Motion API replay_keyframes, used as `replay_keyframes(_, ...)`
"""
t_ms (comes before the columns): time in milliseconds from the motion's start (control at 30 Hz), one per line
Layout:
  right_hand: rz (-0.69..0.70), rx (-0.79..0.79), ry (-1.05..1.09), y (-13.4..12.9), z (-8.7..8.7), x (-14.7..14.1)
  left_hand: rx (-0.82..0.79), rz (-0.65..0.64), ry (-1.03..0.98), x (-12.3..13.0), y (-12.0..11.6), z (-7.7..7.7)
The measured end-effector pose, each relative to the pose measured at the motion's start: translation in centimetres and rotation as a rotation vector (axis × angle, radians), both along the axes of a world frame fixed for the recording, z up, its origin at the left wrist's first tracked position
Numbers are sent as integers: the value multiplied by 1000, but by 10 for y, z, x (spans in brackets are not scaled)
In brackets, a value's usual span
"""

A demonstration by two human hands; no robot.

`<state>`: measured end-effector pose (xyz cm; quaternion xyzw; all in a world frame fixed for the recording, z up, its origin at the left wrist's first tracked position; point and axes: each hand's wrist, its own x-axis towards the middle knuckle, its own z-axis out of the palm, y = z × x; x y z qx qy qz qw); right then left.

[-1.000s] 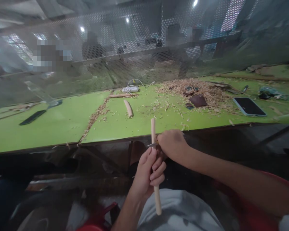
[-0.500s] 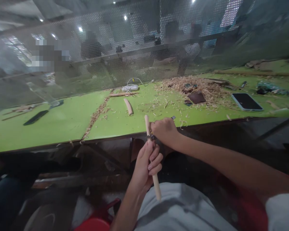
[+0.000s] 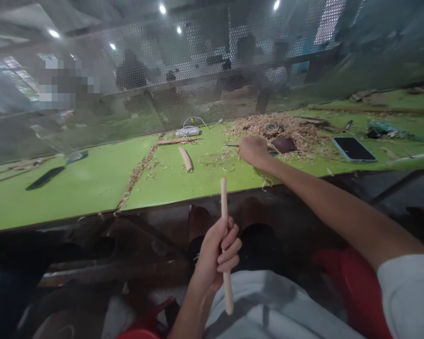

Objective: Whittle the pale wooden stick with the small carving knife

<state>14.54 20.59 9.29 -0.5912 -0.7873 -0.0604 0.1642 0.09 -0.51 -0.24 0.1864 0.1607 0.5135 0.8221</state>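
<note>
Wooden stick (image 3: 224,202) in left hand (image 3: 215,256)

— What is seen along the front of the space?
— A long green table (image 3: 74,188) is stretched across the view, its dark edge set toward the camera. Wood shavings (image 3: 297,129) are heaped on its right part, and a thin line of them is trailed along a seam (image 3: 137,174) between two panels.

— And behind it?
— A perforated mesh screen (image 3: 198,70) is raised along the far edge. Through it, blurred seated figures and further benches are made out dimly.

— How is the room lit?
— Small round ceiling lamps (image 3: 161,8) are shown glowing overhead, and daylight is admitted through windows (image 3: 330,21) at upper right.

— Below the table?
— Dark framing is seen; the floor cannot be told.
</note>
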Motion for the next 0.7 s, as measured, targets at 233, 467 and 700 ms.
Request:
replay_keyframes(233, 400, -385, 567, -59, -28, -6, -16, 44, -36, -5, 18, -12)
replay_keyframes(467, 343, -594, 899, -127, -64, 6, 122, 376, 62, -8, 18, 1)
replay_keyframes(700, 359, -904, 1039, -178, -90, 8, 224, 516, 181, -10, 8, 18)
